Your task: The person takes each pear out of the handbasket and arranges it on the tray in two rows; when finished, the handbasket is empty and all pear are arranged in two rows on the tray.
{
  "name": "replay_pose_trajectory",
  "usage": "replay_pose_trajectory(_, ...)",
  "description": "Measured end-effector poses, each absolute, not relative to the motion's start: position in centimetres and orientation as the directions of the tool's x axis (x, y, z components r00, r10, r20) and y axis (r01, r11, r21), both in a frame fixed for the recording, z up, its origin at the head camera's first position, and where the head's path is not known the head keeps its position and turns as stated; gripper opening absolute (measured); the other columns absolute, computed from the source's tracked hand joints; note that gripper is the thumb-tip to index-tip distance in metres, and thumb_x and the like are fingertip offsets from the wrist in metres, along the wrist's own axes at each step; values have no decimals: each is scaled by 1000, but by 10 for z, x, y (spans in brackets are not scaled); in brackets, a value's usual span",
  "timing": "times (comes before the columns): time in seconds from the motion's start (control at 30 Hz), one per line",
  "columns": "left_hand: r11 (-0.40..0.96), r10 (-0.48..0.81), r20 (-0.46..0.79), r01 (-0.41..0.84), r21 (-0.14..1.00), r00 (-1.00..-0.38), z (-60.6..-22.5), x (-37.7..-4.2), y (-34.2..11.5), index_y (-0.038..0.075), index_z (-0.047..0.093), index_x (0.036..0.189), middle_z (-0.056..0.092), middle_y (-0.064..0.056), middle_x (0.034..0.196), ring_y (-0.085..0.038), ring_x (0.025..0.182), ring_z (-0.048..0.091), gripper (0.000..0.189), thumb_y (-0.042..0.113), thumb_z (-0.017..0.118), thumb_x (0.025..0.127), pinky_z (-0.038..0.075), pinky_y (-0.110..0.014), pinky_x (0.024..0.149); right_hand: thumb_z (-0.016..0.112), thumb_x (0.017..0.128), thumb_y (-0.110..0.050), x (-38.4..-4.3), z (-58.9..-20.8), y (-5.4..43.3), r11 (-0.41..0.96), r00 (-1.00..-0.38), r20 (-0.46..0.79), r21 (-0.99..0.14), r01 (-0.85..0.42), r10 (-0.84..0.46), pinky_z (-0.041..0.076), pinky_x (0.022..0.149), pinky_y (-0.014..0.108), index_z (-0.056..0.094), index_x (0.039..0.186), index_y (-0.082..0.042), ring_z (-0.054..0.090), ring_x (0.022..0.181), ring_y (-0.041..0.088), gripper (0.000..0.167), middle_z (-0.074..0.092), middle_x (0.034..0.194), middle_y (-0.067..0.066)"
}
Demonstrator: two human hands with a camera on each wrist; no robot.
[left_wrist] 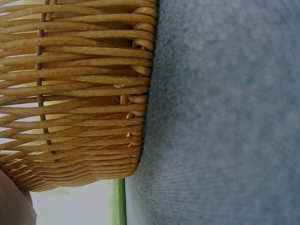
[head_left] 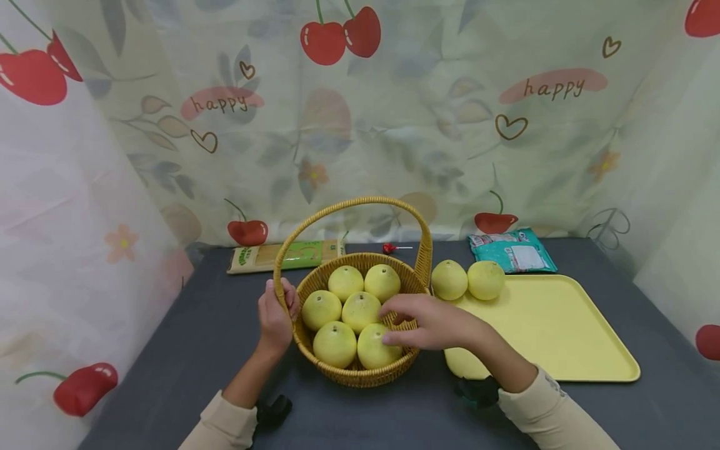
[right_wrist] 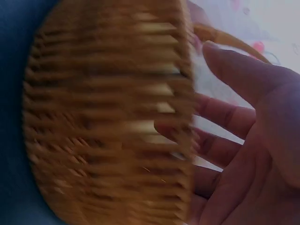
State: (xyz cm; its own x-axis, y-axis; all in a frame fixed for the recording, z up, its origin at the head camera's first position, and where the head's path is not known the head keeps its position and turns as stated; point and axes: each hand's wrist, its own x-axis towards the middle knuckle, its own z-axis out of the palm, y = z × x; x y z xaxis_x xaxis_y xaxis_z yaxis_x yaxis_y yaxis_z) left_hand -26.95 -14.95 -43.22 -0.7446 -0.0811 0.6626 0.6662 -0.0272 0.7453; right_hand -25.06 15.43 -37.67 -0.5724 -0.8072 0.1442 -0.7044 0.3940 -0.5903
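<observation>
A round wicker basket (head_left: 360, 377) with a tall arched handle stands on the table, with several round yellow-green fruits (head_left: 334, 344) inside. My left hand (head_left: 275, 317) grips the left foot of the handle at the rim. Over the basket's right side reaches my right hand (head_left: 430, 322), fingers spread and loosely bent, close to the front right fruit (head_left: 378, 347); whether it touches that fruit cannot be made out. In the right wrist view the palm and fingers (right_wrist: 225, 112) show beside the blurred wicker wall (right_wrist: 108, 117), with nothing gripped.
Right of the basket lies a yellow tray (head_left: 557, 325), with two more fruits (head_left: 486, 280) at its back left corner. Behind are a teal packet (head_left: 512, 250), a red lollipop (head_left: 389, 248) and a flat green-and-tan package (head_left: 306, 254). A printed curtain (head_left: 360, 156) encloses the dark table (head_left: 225, 337).
</observation>
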Motion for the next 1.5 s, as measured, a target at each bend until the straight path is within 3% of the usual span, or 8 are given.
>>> replay_pose_trajectory(0.17, -31, -80, 655, 658, 752, -752, -432, -269, -149, -5, 36, 68, 33, -11, 52, -21, 40, 29, 59, 29, 16, 112, 28, -31, 39, 64, 99, -38, -246, -383, 146, 395, -539, 93, -579, -714, -837, 49, 93, 38, 58, 137, -13, 55, 113, 10, 46, 57, 130, -2)
replay_pose_trajectory(0.37, -37, -85, 645, 650, 759, -759, -432, -268, -149, -4, 36, 68, 33, -11, 52, -22, 40, 29, 61, 32, 17, 112, 28, -31, 39, 65, 98, -38, -244, -388, 142, 395, -537, 95, -572, -719, -838, 48, 93, 36, 59, 138, -19, 53, 112, 10, 45, 53, 128, -2)
replay_pose_trajectory(0.63, -41, -81, 655, 659, 751, -751, -432, -269, -150, -5, 35, 67, 32, -11, 52, -21, 40, 29, 60, 31, 17, 112, 27, -31, 39, 67, 97, -31, -244, -390, 138, 356, -540, 130, -621, -698, -832, 51, 77, 35, 62, 134, -18, 53, 93, 12, 39, 53, 124, 0)
replay_pose_trajectory(0.73, -43, -80, 656, 660, 750, -751, -432, -269, -150, -5, 35, 67, 32, -11, 52, -21, 40, 29, 60, 30, 16, 112, 28, -31, 39, 68, 96, -30, -244, -390, 138, 346, -540, 137, -632, -693, -831, 52, 76, 34, 63, 132, -18, 53, 94, 12, 39, 53, 123, -1)
replay_pose_trajectory(1.0, -35, -83, 655, 660, 751, -751, -432, -269, -149, -4, 36, 67, 33, -10, 52, -20, 40, 30, 59, 30, 16, 112, 29, -30, 39, 70, 93, -28, -246, -386, 141, 318, -564, 130, -713, -625, -815, 55, 82, 42, 59, 135, -14, 54, 103, 15, 46, 54, 126, -2)
replay_pose_trajectory(1.2, -50, -83, 664, 668, 742, -744, -432, -269, -149, -5, 35, 68, 32, -9, 51, -20, 39, 29, 59, 30, 17, 112, 28, -30, 38, 74, 91, -27, -248, -387, 141, 301, -609, 113, -790, -534, -785, 53, 89, 40, 54, 134, -12, 60, 109, 20, 50, 55, 131, 0)
replay_pose_trajectory(1.5, -39, -82, 652, 656, 754, -754, -431, -269, -149, -4, 35, 68, 32, -10, 52, -21, 39, 29, 60, 31, 16, 112, 28, -30, 39, 75, 92, -26, -249, -389, 141, 260, -615, 135, -821, -509, -777, 53, 90, 37, 57, 131, -11, 63, 106, 20, 46, 57, 128, 2)
